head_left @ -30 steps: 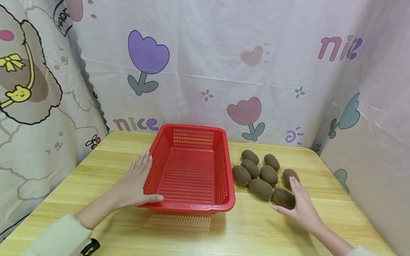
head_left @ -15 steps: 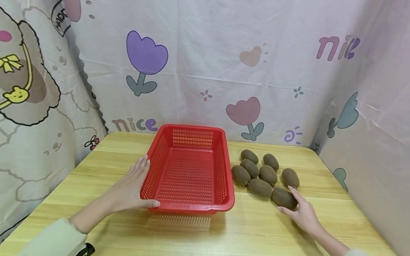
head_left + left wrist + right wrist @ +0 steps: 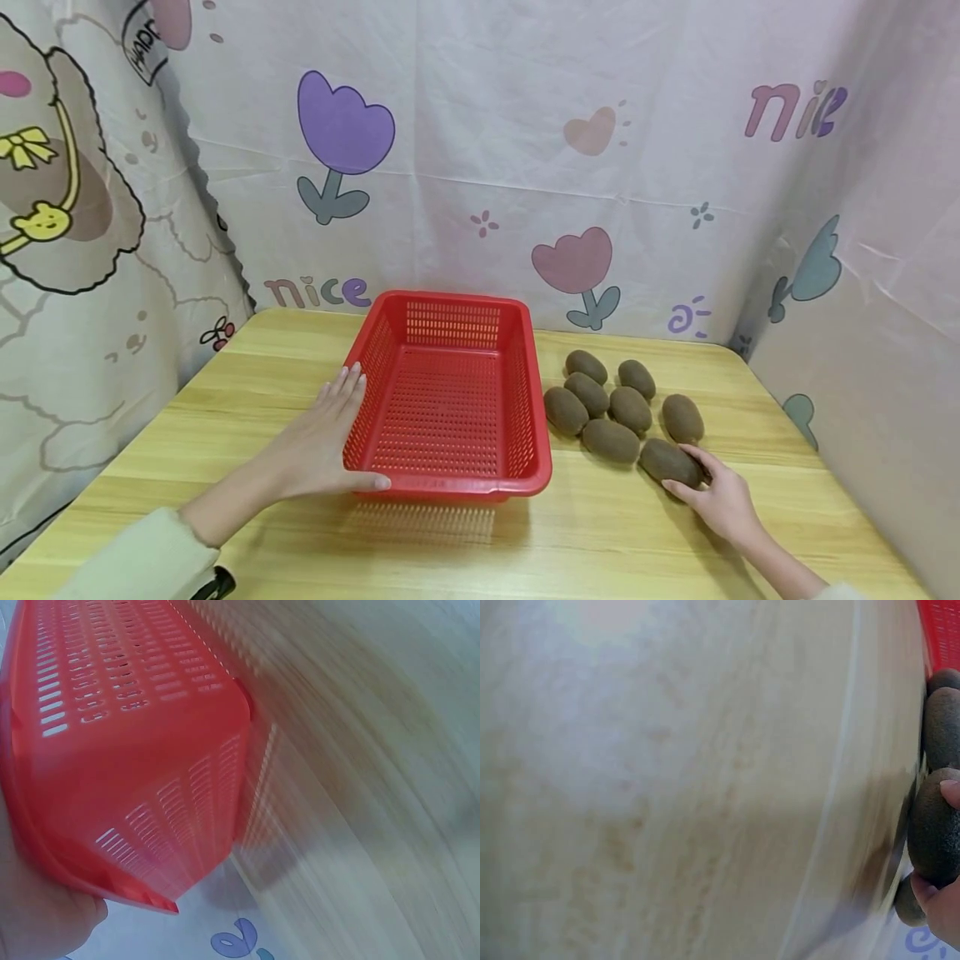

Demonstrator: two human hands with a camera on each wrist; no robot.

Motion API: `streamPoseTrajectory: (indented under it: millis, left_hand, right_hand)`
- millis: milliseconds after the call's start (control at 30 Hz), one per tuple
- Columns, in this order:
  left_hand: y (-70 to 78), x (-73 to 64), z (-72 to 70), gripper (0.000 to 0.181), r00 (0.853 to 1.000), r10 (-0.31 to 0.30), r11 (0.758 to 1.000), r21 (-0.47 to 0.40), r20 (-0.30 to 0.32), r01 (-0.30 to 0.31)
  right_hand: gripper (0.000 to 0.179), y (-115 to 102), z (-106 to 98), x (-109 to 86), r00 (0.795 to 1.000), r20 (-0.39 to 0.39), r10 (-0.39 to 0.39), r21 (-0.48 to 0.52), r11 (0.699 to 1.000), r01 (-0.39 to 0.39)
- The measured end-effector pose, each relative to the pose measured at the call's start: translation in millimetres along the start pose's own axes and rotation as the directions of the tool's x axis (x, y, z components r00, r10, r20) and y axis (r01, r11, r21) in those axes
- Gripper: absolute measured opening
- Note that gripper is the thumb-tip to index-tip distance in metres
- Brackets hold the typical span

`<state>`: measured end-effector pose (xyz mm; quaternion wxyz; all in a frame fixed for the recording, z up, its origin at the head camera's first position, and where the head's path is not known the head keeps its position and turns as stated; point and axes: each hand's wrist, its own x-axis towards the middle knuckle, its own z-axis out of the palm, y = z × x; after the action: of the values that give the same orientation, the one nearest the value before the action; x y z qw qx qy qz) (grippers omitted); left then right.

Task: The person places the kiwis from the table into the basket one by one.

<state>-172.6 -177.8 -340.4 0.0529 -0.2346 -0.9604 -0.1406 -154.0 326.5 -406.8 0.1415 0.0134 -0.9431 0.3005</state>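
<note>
A red plastic basket (image 3: 442, 485) with slotted walls stands on the table, nothing inside it. My left hand (image 3: 318, 446) rests against its near left corner, fingers straight along the left rim and thumb lying on the front rim. In the left wrist view the basket's outer wall (image 3: 135, 765) fills the left side, part of the hand (image 3: 45, 915) at its rim. On the right, my right hand (image 3: 723, 504) pinches the nearest kiwi (image 3: 670, 462) between thumb and fingers. That kiwi (image 3: 934, 825) shows at the edge of the right wrist view, low over or on the tabletop.
Several other brown kiwis lie grouped right of the basket; one kiwi (image 3: 564, 411) is close to its wall and another kiwi (image 3: 682, 418) lies just behind the held one. A printed curtain (image 3: 465, 150) hangs behind the wooden table (image 3: 570, 550).
My right hand has come down and drawn back toward me, closing its thumb and fingers on the nearest kiwi, which has shifted slightly right. The left hand stays at the basket's corner with small shifts.
</note>
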Motion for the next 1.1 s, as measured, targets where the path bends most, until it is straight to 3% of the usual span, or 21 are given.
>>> streamPoseTrajectory:
  millis: [467,867,1100]
  left_hand:
    - [5.0,3.9,0.0,0.127,1.0,-0.004,1.0,0.023,-0.012,0.004]
    - [3.4,9.6,1.7,0.125,1.0,0.008,1.0,0.02,-0.014,-0.008]
    - [1.5,12.8,3.0,0.124,1.0,-0.005,1.0,0.004,-0.002,0.005]
  right_hand:
    - [0.059,-23.0,-16.6,9.6,0.998,-0.067,-0.009,0.059,0.998,0.013]
    - [0.054,-55.8,-26.5,28.1,0.989,-0.105,-0.109,0.094,0.988,0.119]
    - [0.055,-83.5,-30.3,41.6,0.986,-0.075,-0.147,0.077,0.985,0.153]
